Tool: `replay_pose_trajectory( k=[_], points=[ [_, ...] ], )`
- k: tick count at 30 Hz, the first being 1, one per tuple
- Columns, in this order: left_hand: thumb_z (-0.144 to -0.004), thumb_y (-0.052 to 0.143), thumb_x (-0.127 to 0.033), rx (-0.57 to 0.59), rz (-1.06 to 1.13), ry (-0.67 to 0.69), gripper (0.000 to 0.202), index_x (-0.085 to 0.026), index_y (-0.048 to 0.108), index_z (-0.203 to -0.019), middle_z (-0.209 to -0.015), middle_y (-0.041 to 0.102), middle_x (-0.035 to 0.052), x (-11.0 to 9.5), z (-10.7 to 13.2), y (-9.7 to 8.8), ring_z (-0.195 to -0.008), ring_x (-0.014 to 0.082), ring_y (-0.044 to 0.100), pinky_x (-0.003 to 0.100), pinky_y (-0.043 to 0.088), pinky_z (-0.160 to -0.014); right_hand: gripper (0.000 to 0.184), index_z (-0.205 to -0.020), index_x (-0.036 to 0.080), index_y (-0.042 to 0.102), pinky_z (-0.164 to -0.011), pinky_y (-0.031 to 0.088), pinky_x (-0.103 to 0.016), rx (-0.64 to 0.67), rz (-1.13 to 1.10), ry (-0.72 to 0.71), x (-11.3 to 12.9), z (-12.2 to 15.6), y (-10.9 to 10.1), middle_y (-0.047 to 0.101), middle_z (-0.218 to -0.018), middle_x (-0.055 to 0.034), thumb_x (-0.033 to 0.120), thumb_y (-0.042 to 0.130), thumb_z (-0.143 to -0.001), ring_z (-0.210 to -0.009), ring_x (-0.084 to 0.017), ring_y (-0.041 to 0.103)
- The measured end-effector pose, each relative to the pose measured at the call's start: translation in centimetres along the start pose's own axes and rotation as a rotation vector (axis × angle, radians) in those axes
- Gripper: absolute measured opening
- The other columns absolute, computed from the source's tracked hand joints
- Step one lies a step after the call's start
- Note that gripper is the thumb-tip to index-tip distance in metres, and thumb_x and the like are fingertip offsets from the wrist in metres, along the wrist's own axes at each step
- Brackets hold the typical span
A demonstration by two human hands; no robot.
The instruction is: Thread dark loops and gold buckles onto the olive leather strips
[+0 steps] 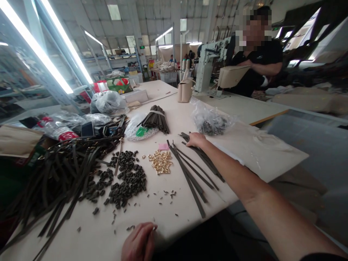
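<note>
My right hand reaches across the table, its fingers closed at the upper ends of some dark flat strips. A looser group of similar strips lies just left of it. Down at the table's near edge my left hand is curled; whatever its fingers may hold is hidden. Small dark loops form a heap on the left, beside a pile of gold-coloured metal buckles. A pink piece lies behind the buckles.
Long dark straps spread over the left side. Behind stand a tied strip bundle, a plastic bag of dark pieces and a beige bag. A person works at a sewing machine. Small scraps dot the table.
</note>
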State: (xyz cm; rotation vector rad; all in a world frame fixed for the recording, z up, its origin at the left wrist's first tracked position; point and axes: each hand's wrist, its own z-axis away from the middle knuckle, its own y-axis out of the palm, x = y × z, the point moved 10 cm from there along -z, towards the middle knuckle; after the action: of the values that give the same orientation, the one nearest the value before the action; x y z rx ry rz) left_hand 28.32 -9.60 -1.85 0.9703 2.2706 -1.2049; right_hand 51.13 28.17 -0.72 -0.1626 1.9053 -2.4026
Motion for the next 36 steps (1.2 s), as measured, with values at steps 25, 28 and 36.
replay_pose_trajectory(
  k=[25,28,36],
  points=[
    [-0.093,0.049,-0.018,0.035,-0.051,0.096,0.017,-0.021,0.064,-0.1,-0.088,0.07,0.0052,0.0,0.5,0.3,-0.078,0.017,0.068,0.024,0.054,-0.069,0.03,-0.118,0.013,0.062,-0.09,0.053,-0.045,-0.006,-0.245,0.049,1.2,0.5,-0.3,0.062,-0.121,-0.011,0.031,0.064,-0.094,-0.105,-0.025,0.063],
    [-0.093,0.049,-0.017,0.053,-0.044,0.077,0.017,-0.021,0.063,-0.101,-0.089,0.07,0.0051,0.3,0.7,0.5,-0.08,0.017,0.068,0.024,0.054,-0.071,0.03,-0.117,0.014,0.062,-0.092,0.051,-0.047,-0.09,-0.34,0.038,0.3,1.4,-2.5,0.062,-0.122,-0.0109,0.033,0.064,-0.095,-0.107,-0.025,0.062],
    [-0.093,0.049,-0.017,0.063,-0.04,0.078,0.016,-0.021,0.063,-0.1,-0.088,0.07,0.0048,-0.4,0.5,0.3,-0.078,0.0169,0.068,0.025,0.053,-0.069,0.015,-0.092,0.013,0.062,-0.076,0.056,-0.031,-0.395,-0.793,-0.041,-2.7,6.3,-7.9,0.072,-0.085,-0.0083,0.015,0.047,-0.093,-0.081,-0.021,0.071]
  ],
)
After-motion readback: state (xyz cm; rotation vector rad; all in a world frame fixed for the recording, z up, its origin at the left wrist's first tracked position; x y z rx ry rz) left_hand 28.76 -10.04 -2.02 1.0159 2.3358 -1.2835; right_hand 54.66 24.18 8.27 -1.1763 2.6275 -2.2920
